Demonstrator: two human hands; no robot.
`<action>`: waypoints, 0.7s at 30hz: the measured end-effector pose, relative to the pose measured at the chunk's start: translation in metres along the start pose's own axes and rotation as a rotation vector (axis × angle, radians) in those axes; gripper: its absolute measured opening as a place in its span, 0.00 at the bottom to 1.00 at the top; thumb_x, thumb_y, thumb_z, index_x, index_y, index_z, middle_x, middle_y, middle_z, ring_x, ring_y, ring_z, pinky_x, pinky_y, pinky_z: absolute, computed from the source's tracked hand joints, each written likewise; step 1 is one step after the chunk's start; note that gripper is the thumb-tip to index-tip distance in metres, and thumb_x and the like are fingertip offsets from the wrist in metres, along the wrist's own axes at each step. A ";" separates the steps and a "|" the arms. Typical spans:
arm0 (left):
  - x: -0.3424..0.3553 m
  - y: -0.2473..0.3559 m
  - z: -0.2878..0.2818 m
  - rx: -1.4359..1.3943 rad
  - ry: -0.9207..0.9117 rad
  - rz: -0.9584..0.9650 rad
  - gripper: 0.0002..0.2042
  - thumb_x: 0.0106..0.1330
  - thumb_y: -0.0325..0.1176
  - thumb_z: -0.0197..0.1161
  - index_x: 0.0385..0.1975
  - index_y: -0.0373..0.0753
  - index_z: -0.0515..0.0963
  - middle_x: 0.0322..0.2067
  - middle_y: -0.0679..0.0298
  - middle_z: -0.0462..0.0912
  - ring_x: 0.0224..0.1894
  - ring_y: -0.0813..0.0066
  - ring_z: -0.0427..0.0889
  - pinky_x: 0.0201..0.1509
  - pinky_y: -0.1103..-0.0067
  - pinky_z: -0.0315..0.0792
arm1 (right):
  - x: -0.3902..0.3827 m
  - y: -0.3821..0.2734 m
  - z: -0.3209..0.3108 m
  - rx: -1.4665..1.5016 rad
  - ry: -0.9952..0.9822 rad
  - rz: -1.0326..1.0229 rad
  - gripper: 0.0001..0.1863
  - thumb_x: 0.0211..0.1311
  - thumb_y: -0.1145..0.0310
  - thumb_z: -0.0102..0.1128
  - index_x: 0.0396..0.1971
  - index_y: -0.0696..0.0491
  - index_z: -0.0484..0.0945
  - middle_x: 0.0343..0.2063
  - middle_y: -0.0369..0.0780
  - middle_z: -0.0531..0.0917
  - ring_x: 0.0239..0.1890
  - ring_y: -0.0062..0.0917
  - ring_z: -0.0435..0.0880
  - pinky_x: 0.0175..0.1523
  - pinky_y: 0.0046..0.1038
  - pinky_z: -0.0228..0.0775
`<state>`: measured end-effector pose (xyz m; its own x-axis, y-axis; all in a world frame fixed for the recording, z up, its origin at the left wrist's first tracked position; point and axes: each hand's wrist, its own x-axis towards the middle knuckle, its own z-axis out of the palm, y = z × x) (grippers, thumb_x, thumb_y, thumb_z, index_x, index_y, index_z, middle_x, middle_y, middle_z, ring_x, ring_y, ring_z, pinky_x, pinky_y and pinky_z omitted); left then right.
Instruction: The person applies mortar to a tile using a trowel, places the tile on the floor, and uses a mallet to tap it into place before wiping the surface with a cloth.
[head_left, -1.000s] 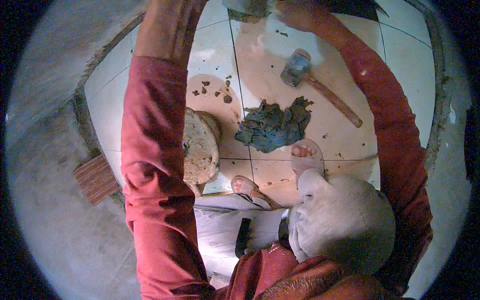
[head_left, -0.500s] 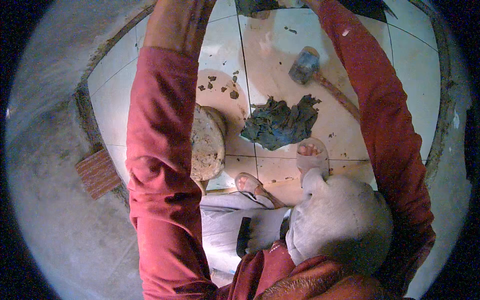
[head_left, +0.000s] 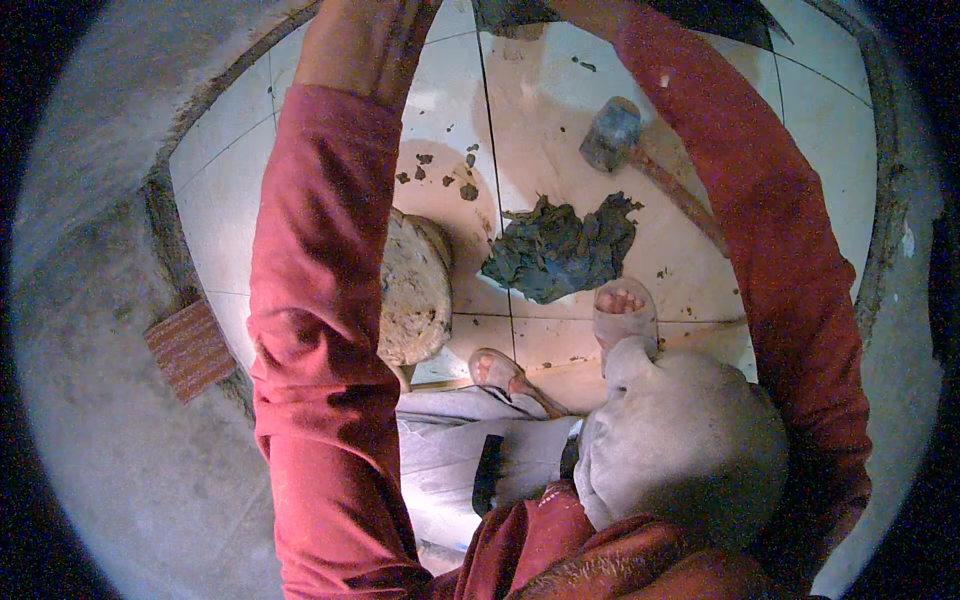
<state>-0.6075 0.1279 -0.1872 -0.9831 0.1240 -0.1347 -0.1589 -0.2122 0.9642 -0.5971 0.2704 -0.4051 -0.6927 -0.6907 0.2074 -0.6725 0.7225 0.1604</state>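
Note:
Both my forearms, in red sleeves, stretch up past the top edge. My left wrist (head_left: 360, 45) is bare there, and the left hand itself lies beyond the picture. Only a little of my right wrist (head_left: 597, 14) shows, with that hand also cut off. A dark sheet-like piece (head_left: 520, 14) is partly visible between the wrists, and whether either hand touches it I cannot see. Below, a heap of dark grey-green clay-like stuff (head_left: 565, 250) lies on the floor tiles. Beside my right sleeve rests a mallet (head_left: 612, 135) with a black head and a wooden handle.
A round, crusted stool-like block (head_left: 415, 290) stands partly behind my left sleeve. Dark crumbs (head_left: 468, 190) dot the tiles. My sandalled feet (head_left: 622, 300) are near the heap. A reddish-brown ridged tile piece (head_left: 190, 350) lies on the concrete at the left.
My right forearm and wrist have shifted a little to the left, toward the left wrist. The left arm is nearly unchanged. The heap and mallet lie as before.

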 end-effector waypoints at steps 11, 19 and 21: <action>-0.002 -0.001 0.011 -0.070 0.028 -0.008 0.14 0.78 0.29 0.50 0.54 0.24 0.71 0.45 0.46 0.82 0.43 0.59 0.87 0.45 0.74 0.88 | 0.018 0.023 0.012 0.062 -0.196 0.005 0.12 0.59 0.62 0.60 0.37 0.52 0.85 0.37 0.45 0.84 0.41 0.37 0.83 0.45 0.42 0.74; -0.010 -0.004 0.006 -0.112 0.052 0.034 0.14 0.78 0.27 0.49 0.54 0.20 0.70 0.45 0.45 0.81 0.43 0.56 0.87 0.45 0.74 0.88 | 0.004 -0.009 -0.066 -0.142 -0.491 -0.081 0.10 0.55 0.63 0.63 0.32 0.52 0.86 0.34 0.45 0.85 0.38 0.38 0.84 0.41 0.44 0.74; -0.011 -0.005 0.003 -0.140 0.070 0.014 0.13 0.78 0.26 0.49 0.52 0.20 0.71 0.45 0.47 0.81 0.42 0.57 0.86 0.45 0.73 0.88 | 0.008 -0.018 -0.093 -0.223 -0.684 -0.151 0.09 0.54 0.63 0.64 0.28 0.52 0.87 0.32 0.45 0.85 0.37 0.38 0.84 0.41 0.44 0.74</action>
<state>-0.5961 0.1306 -0.1901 -0.9885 0.0531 -0.1418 -0.1514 -0.3471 0.9255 -0.5661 0.2546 -0.3171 -0.6533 -0.5939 -0.4696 -0.7551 0.5558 0.3476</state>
